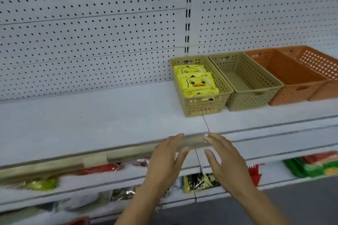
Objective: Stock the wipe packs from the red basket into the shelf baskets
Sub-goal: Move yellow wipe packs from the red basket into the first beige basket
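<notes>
No text can be read with certainty. The yellow plastic wipe packs in the tan perforated plastic basket carry a cartoon duck face and small dark printed characters, too blurred to make out.

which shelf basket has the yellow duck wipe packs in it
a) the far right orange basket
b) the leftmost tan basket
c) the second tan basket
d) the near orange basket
b: the yellow wipe packs lie stacked in the leftmost tan basket, while the second tan basket and the orange baskets show only bare insides.
</notes>
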`<state>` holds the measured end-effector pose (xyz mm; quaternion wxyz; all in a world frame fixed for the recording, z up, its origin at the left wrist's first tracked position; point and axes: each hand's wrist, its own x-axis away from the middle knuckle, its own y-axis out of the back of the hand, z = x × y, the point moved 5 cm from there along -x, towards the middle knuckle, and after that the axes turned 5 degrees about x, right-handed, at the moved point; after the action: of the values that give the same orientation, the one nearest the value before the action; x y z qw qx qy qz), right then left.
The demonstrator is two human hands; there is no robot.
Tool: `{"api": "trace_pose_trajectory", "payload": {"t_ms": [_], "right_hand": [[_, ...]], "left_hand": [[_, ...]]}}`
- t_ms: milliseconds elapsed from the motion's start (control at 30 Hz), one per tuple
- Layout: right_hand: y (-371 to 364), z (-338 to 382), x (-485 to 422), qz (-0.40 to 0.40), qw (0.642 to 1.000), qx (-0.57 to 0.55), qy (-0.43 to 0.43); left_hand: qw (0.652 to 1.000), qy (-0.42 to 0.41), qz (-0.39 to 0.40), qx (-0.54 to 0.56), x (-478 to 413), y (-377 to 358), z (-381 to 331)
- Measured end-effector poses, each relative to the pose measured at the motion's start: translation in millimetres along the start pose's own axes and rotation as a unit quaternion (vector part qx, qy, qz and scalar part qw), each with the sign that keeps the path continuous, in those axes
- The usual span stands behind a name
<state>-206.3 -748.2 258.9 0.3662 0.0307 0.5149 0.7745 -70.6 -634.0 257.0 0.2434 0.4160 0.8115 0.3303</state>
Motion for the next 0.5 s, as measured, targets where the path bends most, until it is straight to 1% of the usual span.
{"api": "trace_pose_trajectory", "payload": {"t_ms": [67,233,333,400,500], "right_hand": [[-3.4,3.4,36.5,0.004,1.0,-0.011,-0.004],[-33.1,20.8,122.7,0.05,0.999,-0.009,0.005],[-61.4,38.4,168.6,0.114,0.993,-0.015,-0.001],[-79.9,53.5,194.7,0.167,0.986,-0.025,-0.007],[-103.2,79.6,224.6,0.226,0.974,-0.032,-0.007]], "left_hand": [[1.0,0.006,0.001,0.003,38.0,-7.8,3.9],[0.999,0.051,0.013,0.003,137.0,-28.1,30.1],[0.994,0.1,0.029,0.015,200.0,-33.9,56.6],[0.989,0.141,0.035,0.018,240.0,-33.2,78.2],[0.976,0.212,0.038,0.022,295.8,-27.5,111.5]]}}
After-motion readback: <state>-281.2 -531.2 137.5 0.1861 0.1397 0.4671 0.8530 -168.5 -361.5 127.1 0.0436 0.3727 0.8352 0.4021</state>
